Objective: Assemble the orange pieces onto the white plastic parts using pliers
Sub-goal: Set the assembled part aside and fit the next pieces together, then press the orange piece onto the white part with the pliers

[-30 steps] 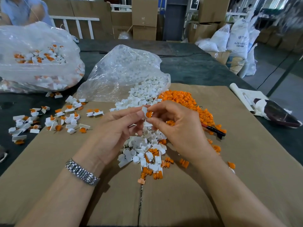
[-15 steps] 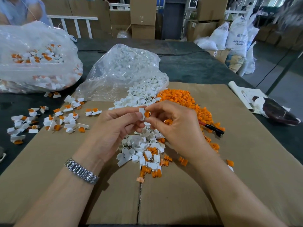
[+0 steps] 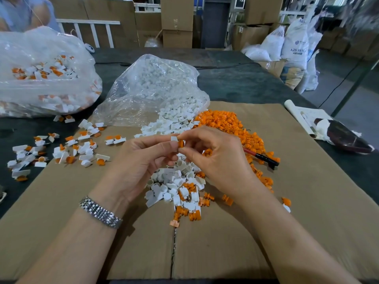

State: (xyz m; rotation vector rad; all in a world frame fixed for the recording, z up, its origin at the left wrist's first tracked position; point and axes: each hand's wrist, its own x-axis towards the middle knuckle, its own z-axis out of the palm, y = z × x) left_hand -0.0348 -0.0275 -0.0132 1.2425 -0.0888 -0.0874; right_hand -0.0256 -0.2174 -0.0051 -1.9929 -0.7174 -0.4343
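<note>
My left hand (image 3: 141, 162) pinches a small white plastic part (image 3: 174, 139) between thumb and forefinger above the cardboard. My right hand (image 3: 217, 158) pinches an orange piece (image 3: 180, 144) and presses it against that white part. Below the hands lies a mixed heap of white parts (image 3: 172, 185) and orange pieces. A larger pile of orange pieces (image 3: 229, 124) spreads behind my right hand. The pliers (image 3: 262, 158), with red and black handles, lie on the orange pile to the right, partly hidden by my right hand.
A clear bag of white parts (image 3: 151, 89) lies open at the centre back. A bag of assembled pieces (image 3: 41, 78) sits at the far left, with loose assembled pieces (image 3: 67, 148) on the cardboard sheet (image 3: 307, 201). A paper roll and dark object (image 3: 340, 136) lie right. A person sits far left.
Both hands have stayed together over the heap, with the orange piece still pressed to the white part; the fingers have shifted only slightly.
</note>
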